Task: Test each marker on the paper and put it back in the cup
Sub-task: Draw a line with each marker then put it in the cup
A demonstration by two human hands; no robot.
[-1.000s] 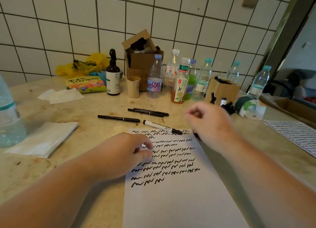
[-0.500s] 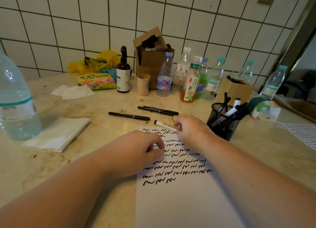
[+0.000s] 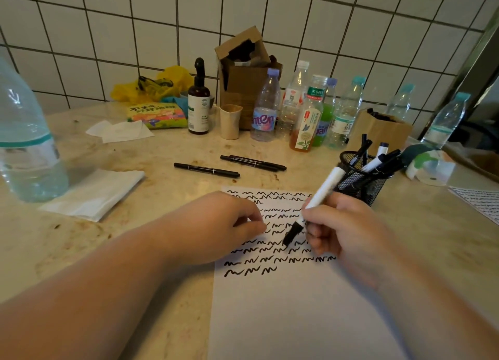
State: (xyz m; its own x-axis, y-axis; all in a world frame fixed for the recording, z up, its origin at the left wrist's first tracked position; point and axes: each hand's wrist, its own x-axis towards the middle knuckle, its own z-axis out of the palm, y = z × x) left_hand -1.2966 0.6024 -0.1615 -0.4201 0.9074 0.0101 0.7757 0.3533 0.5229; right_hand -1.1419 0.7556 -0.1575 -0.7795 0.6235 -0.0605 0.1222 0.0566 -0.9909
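Big change vs half a sec ago: the white marker (image 3: 321,195) is off the counter (image 3: 167,205) and up in the right hand (image 3: 340,224). Then it lay flat at the top edge of the paper (image 3: 283,305) w/ the right hand just reaching it; now the fingers (image 3: 314,216) are curled and clamped round the barrel, writing grip, black end angled down-left toward the squiggle rows, white end pointing up-right toward the cup (image 3: 359,178).

Black end hovers right over the lower squiggles; can't tell if it touches the sheet, or if that dark end is a cap or the bare tip.

Left hand (image 3: 224,224) hasn't moved: rests on the paper's left edge, fingers loosely curled, holding nothing, pinning the sheet.

Meaning for the task: pickup is done, next up is prob. the test stroke. Last row of squiggles, below the right fingers, is short, w/ blank space beside it, so that's the likely spot.

Cup sits just beyond the right fingers, several markers already in it. Three black markers (image 3: 206,169) lie on the counter beyond the left fingers, well apart from both hands; I'd guess they're untested, so task is partway at best.
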